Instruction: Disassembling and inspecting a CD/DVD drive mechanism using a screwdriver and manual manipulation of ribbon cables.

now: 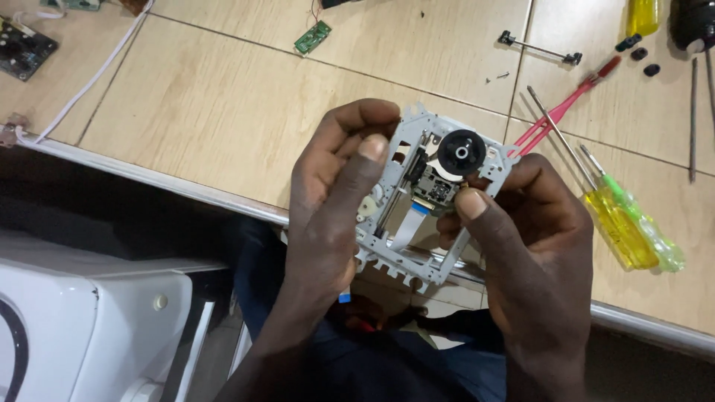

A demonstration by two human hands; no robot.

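Gripping the optical drive mechanism at centre frame, left hand and right hand clamp its edges; it looks light, stiff, fragile around the lens.

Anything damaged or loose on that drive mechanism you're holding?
No clear damage. The drive mechanism, held by left hand and right hand, has its flat ribbon cable hanging unplugged across the frame.
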